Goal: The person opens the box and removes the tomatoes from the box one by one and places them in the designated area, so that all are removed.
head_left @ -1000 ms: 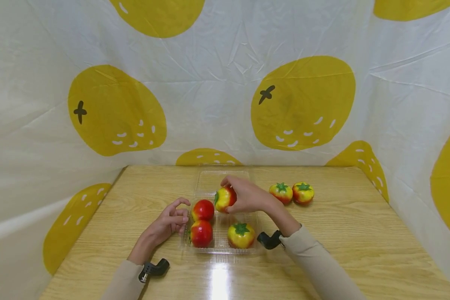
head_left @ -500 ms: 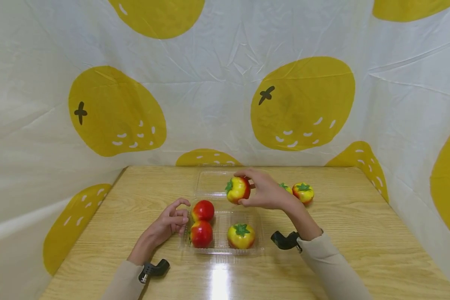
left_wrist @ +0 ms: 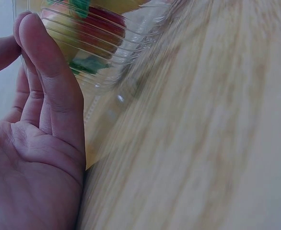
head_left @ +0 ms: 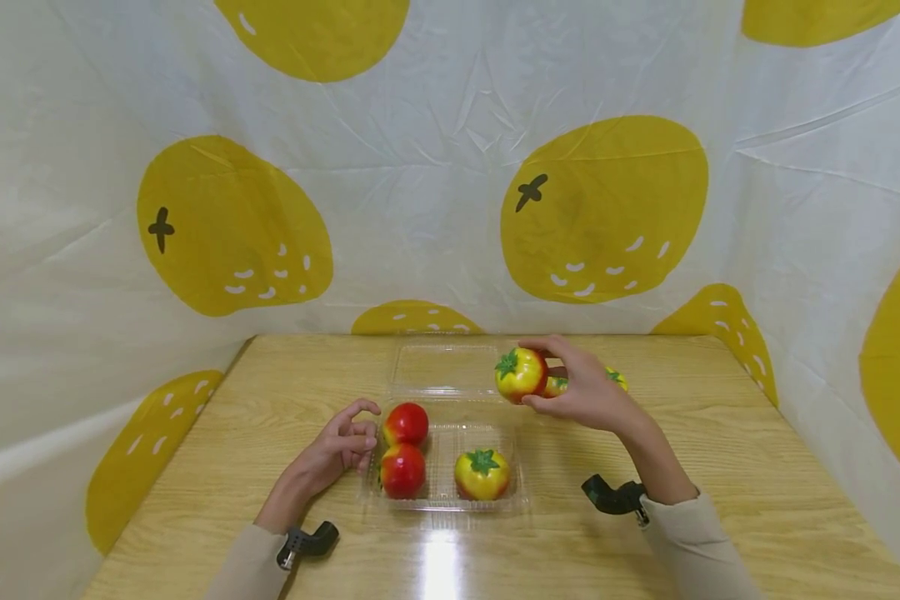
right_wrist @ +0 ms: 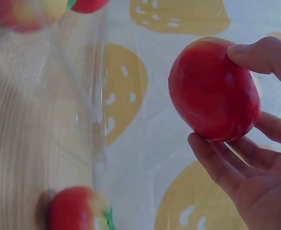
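Observation:
My right hand (head_left: 581, 385) holds a yellow-and-red tomato (head_left: 521, 375) with a green star-shaped calyx, raised above the table. In the right wrist view, the thumb and fingers grip the tomato's smooth red body (right_wrist: 212, 91) from opposite sides. Below sits a clear plastic container (head_left: 441, 500). Inside it, two tomatoes (head_left: 407, 425) show their red bottoms on the left, and one tomato (head_left: 482, 475) sits calyx-up on the right. My left hand (head_left: 337, 446) lies at the container's left side, fingers loosely bent; in the left wrist view its fingertips are right at the ribbed wall (left_wrist: 102, 43).
The container's clear lid (head_left: 444, 367) lies folded open toward the back. Two more tomatoes, one of them (head_left: 617, 377) partly showing, stand behind my right hand. A white curtain (head_left: 420, 208) with yellow fruit prints hangs behind the wooden table (head_left: 757, 500).
My right hand has lifted the tomato out of the container's far right part and carried it to the right, toward the two tomatoes on the table. The left hand stays in place.

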The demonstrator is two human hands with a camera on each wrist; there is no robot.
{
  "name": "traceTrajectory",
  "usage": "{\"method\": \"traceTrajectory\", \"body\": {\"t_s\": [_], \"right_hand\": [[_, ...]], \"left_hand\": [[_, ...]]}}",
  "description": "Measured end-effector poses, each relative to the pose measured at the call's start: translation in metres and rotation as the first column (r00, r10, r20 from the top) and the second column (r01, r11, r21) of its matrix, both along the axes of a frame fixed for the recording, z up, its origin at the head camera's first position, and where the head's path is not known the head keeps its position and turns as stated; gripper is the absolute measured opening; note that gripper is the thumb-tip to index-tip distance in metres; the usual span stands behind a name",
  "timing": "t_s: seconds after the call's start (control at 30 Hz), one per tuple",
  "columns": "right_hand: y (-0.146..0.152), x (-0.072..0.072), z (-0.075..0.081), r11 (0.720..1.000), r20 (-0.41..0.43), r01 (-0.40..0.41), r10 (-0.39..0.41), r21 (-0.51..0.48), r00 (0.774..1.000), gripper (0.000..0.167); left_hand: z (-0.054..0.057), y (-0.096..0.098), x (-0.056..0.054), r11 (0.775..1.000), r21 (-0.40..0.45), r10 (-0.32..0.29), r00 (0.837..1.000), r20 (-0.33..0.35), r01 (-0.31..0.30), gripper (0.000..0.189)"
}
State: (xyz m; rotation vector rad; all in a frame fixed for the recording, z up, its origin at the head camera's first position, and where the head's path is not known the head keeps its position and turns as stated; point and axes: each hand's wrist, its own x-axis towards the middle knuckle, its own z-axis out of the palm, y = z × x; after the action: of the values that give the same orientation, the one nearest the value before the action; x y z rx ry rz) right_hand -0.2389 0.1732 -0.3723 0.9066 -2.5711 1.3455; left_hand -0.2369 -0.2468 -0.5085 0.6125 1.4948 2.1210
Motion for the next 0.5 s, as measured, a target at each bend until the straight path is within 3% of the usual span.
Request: {"method": "traceTrajectory", "body": {"t_s": [0.5], "right_hand": [[0.047, 0.007, -0.012, 0.990, -0.003, 0.128, -0.128, -0.054, 0.992, 0.068]], "left_hand": [[-0.001, 0.001, 0.001, 1.000, 0.001, 0.005, 1.000, 0.003, -0.005, 0.038]]}}
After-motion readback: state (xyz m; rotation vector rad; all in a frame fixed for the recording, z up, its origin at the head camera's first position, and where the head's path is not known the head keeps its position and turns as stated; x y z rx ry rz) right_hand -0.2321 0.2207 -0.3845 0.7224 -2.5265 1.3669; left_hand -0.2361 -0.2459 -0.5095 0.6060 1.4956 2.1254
